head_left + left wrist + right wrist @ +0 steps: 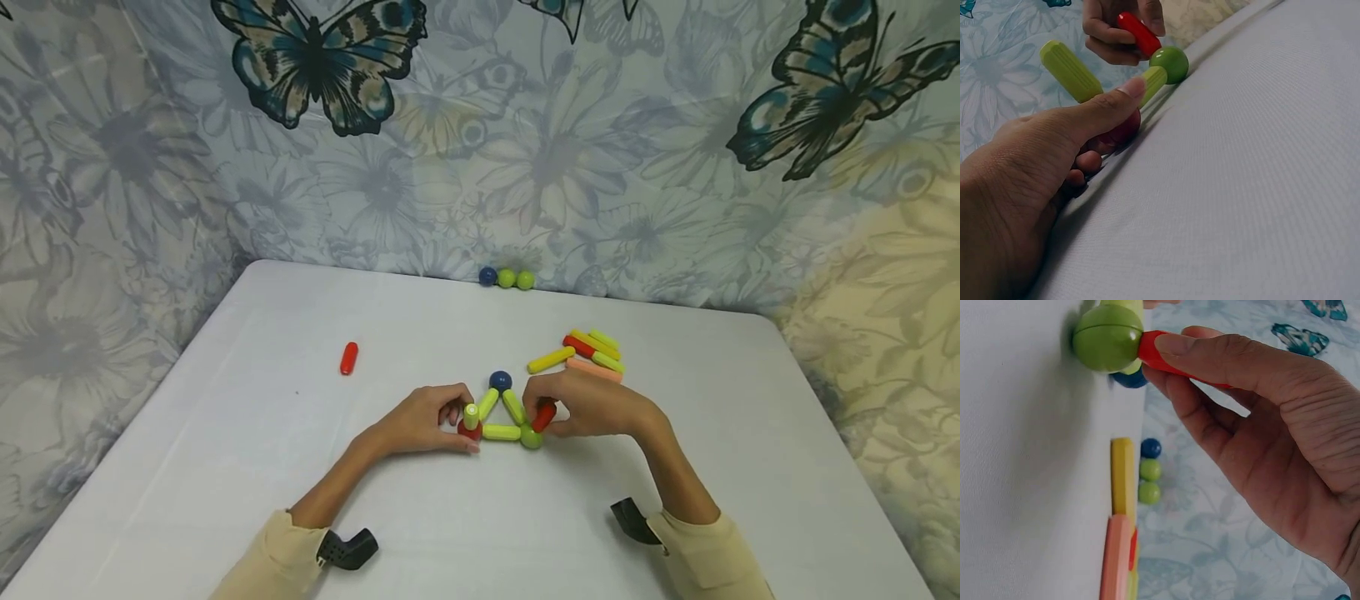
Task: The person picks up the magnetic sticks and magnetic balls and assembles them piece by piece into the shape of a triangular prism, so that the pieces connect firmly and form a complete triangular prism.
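A triangle of yellow-green rods (501, 432) lies on the table, with a blue ball (500, 382), a red ball (470, 429) and a green ball (531, 437) at its corners. My left hand (431, 421) grips the red ball, thumb on the near side. From that ball a yellow-green rod (1071, 72) stands upright. Between thumb and fingers, my right hand (592, 404) pinches a red rod (1160, 353). One end of this rod meets the green ball, and it slants up and away from it.
Behind my right hand lies a group of yellow, red, yellow-green and peach rods (551, 360). A single red rod (348, 358) lies at the left. One blue and two green balls (506, 278) sit at the table's far edge, against the patterned backdrop.
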`<state>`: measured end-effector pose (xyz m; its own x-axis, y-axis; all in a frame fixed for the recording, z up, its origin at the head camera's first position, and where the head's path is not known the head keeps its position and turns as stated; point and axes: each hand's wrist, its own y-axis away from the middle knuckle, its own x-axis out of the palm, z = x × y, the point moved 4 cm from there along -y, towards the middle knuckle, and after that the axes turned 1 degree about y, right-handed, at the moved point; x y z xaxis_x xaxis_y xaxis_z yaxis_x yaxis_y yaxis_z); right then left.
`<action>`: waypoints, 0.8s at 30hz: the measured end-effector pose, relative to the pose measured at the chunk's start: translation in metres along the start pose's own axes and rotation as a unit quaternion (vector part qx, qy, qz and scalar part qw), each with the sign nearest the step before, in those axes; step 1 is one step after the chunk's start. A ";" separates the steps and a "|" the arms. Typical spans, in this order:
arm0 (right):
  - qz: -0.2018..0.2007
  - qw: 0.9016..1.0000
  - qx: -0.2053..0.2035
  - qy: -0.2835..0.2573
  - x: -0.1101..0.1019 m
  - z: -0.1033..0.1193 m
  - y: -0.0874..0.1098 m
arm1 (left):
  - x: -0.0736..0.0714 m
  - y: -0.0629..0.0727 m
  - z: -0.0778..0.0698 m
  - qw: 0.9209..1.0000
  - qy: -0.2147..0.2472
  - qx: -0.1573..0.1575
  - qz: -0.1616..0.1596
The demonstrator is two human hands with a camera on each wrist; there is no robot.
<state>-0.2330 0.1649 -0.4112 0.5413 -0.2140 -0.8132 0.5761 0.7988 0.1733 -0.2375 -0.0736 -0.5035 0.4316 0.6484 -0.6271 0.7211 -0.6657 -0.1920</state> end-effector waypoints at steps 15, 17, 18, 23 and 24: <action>0.023 1.000 -0.001 0.008 0.008 0.009 -0.009 | -0.001 0.000 -0.001 1.000 0.004 -0.001 -0.004; 0.020 1.000 0.001 0.014 0.008 0.011 -0.009 | -0.002 -0.001 -0.001 1.000 0.002 -0.002 -0.004; 0.019 1.000 0.001 0.017 0.008 0.012 -0.010 | -0.002 -0.002 0.000 1.000 0.002 -0.003 -0.004; 0.023 0.999 -0.004 0.032 0.012 0.017 -0.012 | -0.002 -0.001 0.001 1.000 -0.002 -0.004 -0.002; 0.025 0.999 -0.003 0.033 0.012 0.017 -0.012 | -0.002 0.000 0.001 1.000 -0.002 -0.003 -0.001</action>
<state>-0.2228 0.1426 -0.4138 0.5283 -0.1365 -0.8380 0.5457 0.8108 0.2120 -0.2392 -0.0752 -0.5030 0.4276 0.6481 -0.6302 0.7249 -0.6623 -0.1893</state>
